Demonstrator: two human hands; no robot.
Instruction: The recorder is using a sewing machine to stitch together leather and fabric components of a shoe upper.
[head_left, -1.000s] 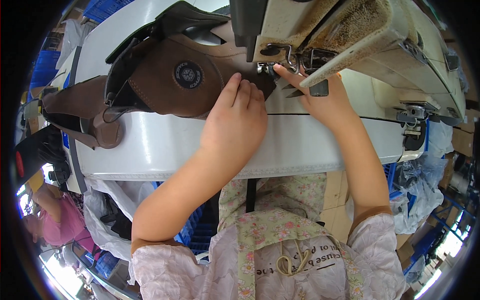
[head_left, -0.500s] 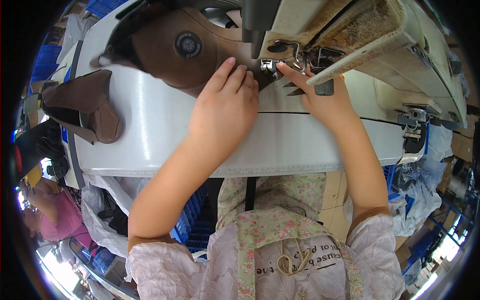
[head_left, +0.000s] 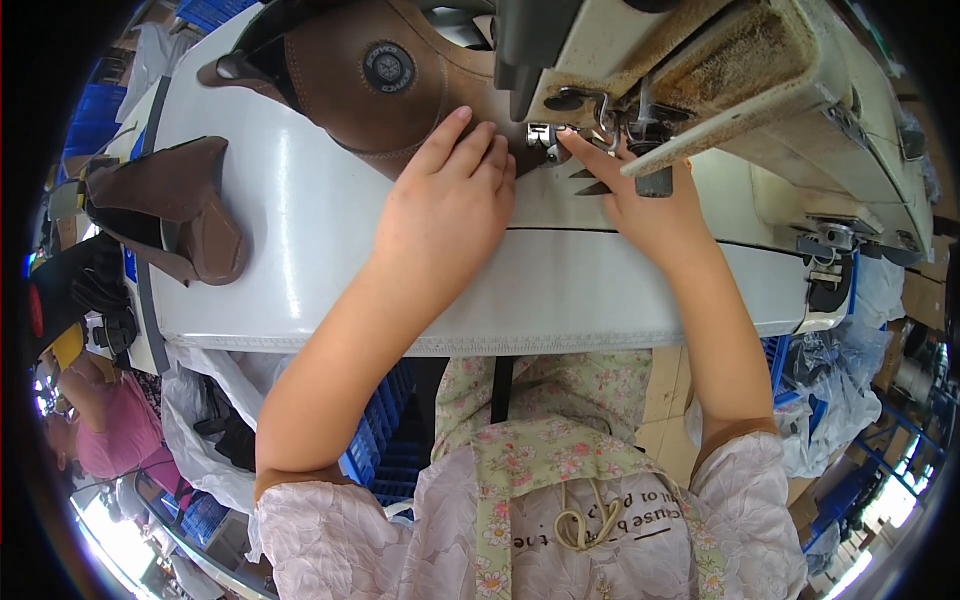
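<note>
Under the presser foot (head_left: 541,133) of a sewing machine (head_left: 740,110) lies the edge of a brown leather shoe upper (head_left: 335,75), which has a round dark badge and stitched seams. My left hand (head_left: 447,195) rests flat on the upper's near edge, left of the foot, fingers stretched out. Beside the foot on its right is my right hand (head_left: 655,200), its index fingertip touching close to the metal parts. Two dark pointed blades of scissors (head_left: 592,183) stick out from under that hand; their handles are hidden. Part of the right hand is behind the machine's guard.
A second brown shoe upper (head_left: 180,205) lies at the left end of the white machine table (head_left: 330,290). A ruler strip (head_left: 500,344) runs along its front edge. Blue crates (head_left: 385,430) and plastic bags (head_left: 835,390) stand below. At the far left sits a person in pink (head_left: 120,430).
The upper under the machine has shifted right and away, turning slightly, and its badge has moved with it. My left hand slid a little over the edge; my right hand stays almost still.
</note>
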